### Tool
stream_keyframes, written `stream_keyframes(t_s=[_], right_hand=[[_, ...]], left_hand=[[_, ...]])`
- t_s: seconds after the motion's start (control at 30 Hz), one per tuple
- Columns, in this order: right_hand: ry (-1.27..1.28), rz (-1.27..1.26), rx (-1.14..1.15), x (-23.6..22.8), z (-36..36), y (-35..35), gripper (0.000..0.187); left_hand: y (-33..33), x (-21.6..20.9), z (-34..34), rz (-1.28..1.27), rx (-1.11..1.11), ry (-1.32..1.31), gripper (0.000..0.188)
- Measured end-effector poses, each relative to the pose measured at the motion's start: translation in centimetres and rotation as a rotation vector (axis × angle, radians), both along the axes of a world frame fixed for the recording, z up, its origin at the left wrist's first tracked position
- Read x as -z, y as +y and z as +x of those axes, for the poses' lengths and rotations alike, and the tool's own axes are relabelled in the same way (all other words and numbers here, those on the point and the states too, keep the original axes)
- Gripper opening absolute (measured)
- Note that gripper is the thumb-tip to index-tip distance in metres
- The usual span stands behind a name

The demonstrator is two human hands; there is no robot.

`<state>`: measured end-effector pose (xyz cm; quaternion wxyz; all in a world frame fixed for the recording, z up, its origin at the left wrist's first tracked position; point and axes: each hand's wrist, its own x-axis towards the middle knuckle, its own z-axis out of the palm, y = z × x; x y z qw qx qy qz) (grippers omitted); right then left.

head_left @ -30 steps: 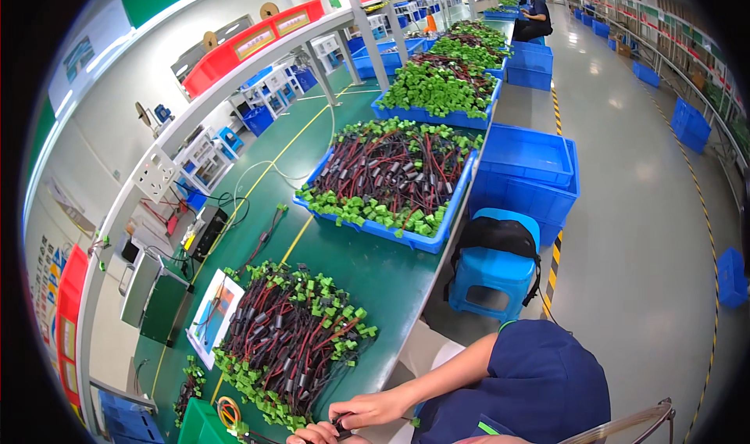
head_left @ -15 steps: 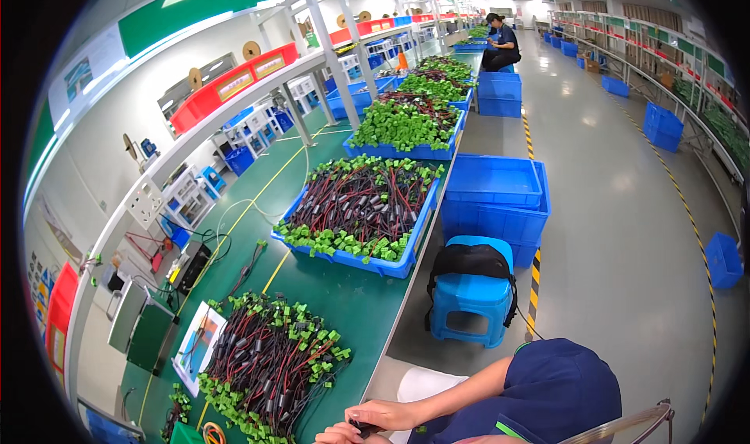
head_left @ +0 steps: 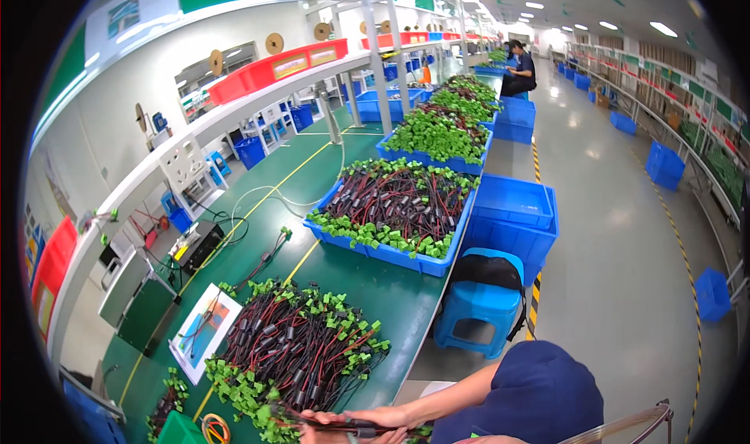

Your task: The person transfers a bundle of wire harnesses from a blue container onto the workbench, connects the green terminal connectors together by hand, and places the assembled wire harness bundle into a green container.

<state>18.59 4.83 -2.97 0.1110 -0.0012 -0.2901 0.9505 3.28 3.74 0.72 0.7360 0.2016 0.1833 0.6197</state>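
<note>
At the lower edge, my right hand is closed round a cable with a black sleeve. Beside it my left hand grips the same cable, whose green connectors stick out to the left; part of this hand is cut off by the picture edge. Just beyond my hands lies a wide heap of red and black cables with black cylinders and green connectors at the ends. A printed sheet with a coloured picture lies at the heap's left side.
A blue tray of similar cables stands farther along the green bench, with more trays behind. Blue stools and blue crates stand right of the bench. A coil of orange cable lies near left. Another person sits far off.
My view has shifted, so the bench appears farther right. My hands have moved apart slightly, and the cable between them now shows, with its green end out to the left.
</note>
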Motion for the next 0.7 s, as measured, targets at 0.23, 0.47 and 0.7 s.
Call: stream_keyframes(t_s=[0.23, 0.47, 0.7], right_hand=[[-0.454, -0.021, 0.431, -0.3, -4.7, -2.8, 0.062], [-0.177, 0.288, 0.261, 0.8, 2.2, -3.0, 0.035], [-0.297, 0.442, 0.458, 2.2, 4.7, -3.9, 0.048]], left_hand=[[-1.6, -2.2, -1.2, 0.178, 0.088, -0.4, 0.021], [-2.9, -0.9, 2.7, -0.069, -0.101, -0.128, 0.016], [-3.4, 0.8, 4.8, 0.088, -0.238, 0.071, 0.025]])
